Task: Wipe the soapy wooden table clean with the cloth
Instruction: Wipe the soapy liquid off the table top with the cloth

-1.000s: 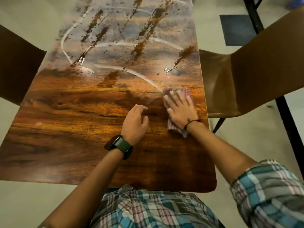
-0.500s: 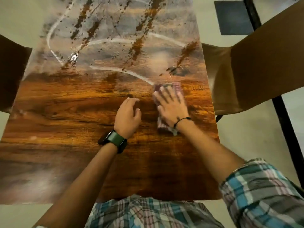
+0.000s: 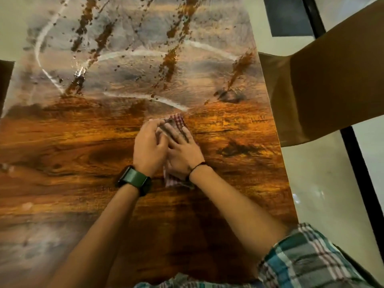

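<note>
We see a wooden table (image 3: 87,154) with a strong brown grain, running from the near edge to the far edge of the view. Its far half carries a grey soapy film (image 3: 133,75), crossed by curved white foam lines and broken by brown streaks where the wood shows through. The near half shows bare, glossy wood. A red-checked cloth (image 3: 176,121) lies flat on the table near the middle, just on the near side of the film's edge.
</note>
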The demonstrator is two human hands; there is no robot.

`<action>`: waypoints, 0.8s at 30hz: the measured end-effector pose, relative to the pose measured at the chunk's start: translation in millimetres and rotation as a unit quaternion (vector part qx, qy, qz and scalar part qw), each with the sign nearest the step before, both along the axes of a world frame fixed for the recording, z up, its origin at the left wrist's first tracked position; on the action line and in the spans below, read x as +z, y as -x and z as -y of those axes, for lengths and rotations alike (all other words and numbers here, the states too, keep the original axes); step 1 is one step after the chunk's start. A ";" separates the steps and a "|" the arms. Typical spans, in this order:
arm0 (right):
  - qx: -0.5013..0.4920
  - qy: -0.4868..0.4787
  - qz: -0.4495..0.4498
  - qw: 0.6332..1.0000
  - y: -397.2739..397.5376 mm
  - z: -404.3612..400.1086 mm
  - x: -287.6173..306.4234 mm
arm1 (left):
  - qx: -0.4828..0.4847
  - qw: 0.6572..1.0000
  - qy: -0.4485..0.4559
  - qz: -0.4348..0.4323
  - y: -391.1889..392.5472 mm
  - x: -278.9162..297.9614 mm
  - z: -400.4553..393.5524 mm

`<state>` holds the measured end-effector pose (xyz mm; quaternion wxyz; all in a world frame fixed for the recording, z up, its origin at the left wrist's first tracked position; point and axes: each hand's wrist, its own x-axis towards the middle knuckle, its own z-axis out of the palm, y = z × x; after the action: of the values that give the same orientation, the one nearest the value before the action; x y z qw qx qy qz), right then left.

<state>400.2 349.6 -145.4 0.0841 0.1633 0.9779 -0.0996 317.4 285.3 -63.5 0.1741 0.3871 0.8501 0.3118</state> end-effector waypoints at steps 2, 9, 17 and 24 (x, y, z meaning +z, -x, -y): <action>-0.124 -0.027 -0.019 0.992 -24.5 -39.4 1.7 | 0.002 1.000 0.008 0.012 10.1 -4.6 -0.9; -0.405 -0.054 0.008 0.912 -87.8 -126.6 15.7 | -0.001 0.999 -0.011 0.048 2.5 -13.9 0.1; 0.006 -0.037 0.045 0.998 44.9 8.5 6.1 | 0.046 0.998 -0.048 -0.009 -0.4 -4.1 5.0; -0.264 -0.055 -0.019 0.963 -62.7 -115.8 15.8 | 0.096 0.995 -0.020 -0.003 0.6 -5.0 25.3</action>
<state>462.9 465.4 -129.6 0.0270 0.4177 0.9057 -0.0671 316.8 260.0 -68.6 0.1335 0.3079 0.8774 0.3429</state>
